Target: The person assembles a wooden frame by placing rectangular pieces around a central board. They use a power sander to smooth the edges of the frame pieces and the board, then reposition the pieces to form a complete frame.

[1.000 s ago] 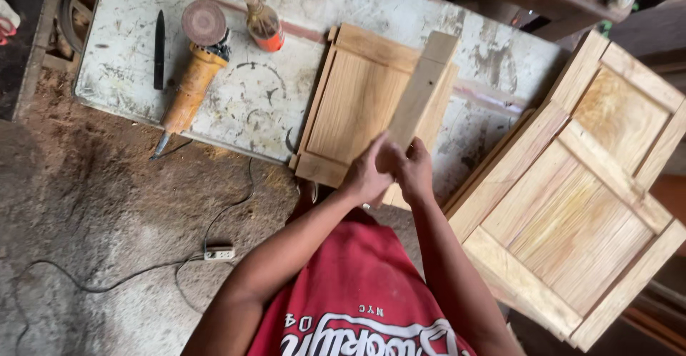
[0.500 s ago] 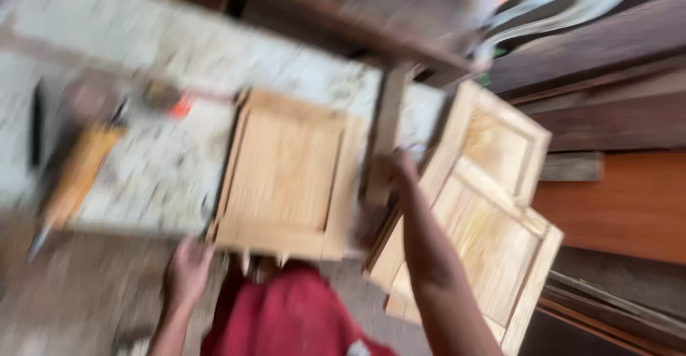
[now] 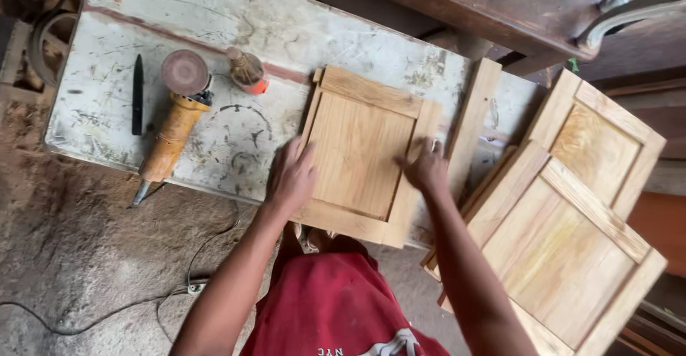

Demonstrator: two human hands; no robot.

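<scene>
A small framed wooden door panel (image 3: pixel 361 149) lies flat on a worn white workbench (image 3: pixel 236 34). My left hand (image 3: pixel 289 177) rests flat on the panel's left frame edge, fingers apart. On the panel's right frame edge sits my right hand (image 3: pixel 426 166), fingertips pressing down. Just right of that hand, a loose wooden slat (image 3: pixel 473 124) lies along the panel's right side.
An orange angle grinder (image 3: pixel 175 116) with a sanding disc, a dark chisel-like tool (image 3: pixel 137 95) and a small brush (image 3: pixel 248 70) lie on the bench's left part. Larger door panels (image 3: pixel 564 234) lean stacked at the right. A cable (image 3: pixel 107 313) runs over the dirt floor.
My hands, joined at the panel's near corner on the slat one second ago, have separated onto the panel's left and right edges. The slat now lies beside the panel.
</scene>
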